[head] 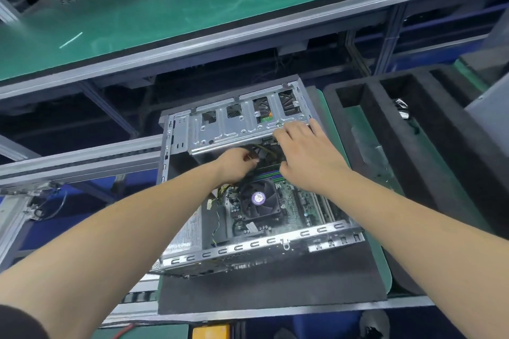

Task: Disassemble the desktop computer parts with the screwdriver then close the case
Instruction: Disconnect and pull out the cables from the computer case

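A black foam tray (pixel 429 129) lies beside a green-topped bench (pixel 192 5).

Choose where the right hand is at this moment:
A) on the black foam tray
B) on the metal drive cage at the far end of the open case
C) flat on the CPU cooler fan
B: the right hand lies with its fingers spread over the edge of the metal drive cage, beyond the CPU cooler fan.

You've got a grey aluminium-framed bench (pixel 275 308) with a dark foam pad (pixel 275 283) on it, green mat (pixel 384 264) showing at the pad's right edge. Open computer case (pixel 248 252) sits directly on the pad. Black foam tray (pixel 440 124) lies just right of it. Green-topped shelf (pixel 192 3) runs above.
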### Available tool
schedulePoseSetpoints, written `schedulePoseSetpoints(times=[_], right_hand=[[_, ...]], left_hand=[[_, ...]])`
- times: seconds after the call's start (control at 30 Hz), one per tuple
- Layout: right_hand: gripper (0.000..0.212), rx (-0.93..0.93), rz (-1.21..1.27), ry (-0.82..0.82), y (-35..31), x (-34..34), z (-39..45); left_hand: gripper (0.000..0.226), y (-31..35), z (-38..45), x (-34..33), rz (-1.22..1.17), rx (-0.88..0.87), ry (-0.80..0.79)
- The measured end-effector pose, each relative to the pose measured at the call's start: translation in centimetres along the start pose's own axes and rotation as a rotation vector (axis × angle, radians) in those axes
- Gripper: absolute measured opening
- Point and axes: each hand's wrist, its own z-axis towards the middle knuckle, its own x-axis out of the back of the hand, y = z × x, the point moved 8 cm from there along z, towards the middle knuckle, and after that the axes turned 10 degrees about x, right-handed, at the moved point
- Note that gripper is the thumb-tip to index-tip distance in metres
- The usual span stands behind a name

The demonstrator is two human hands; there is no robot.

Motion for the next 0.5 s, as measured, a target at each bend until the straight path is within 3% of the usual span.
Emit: schedulePoseSetpoints(times=[0.23,0.5], right_hand=[[0.066,-0.005,0.014,0.005,0.0,0.0,0.1],[0.066,-0.006,0.014,0.009,0.0,-0.1,0.1]], left_hand=[[0.027,0.3,0.7,0.3,0.085,-0.009,0.125],[0.024,1.4,1.4,-1.3,0.109,0.048,-0.012]])
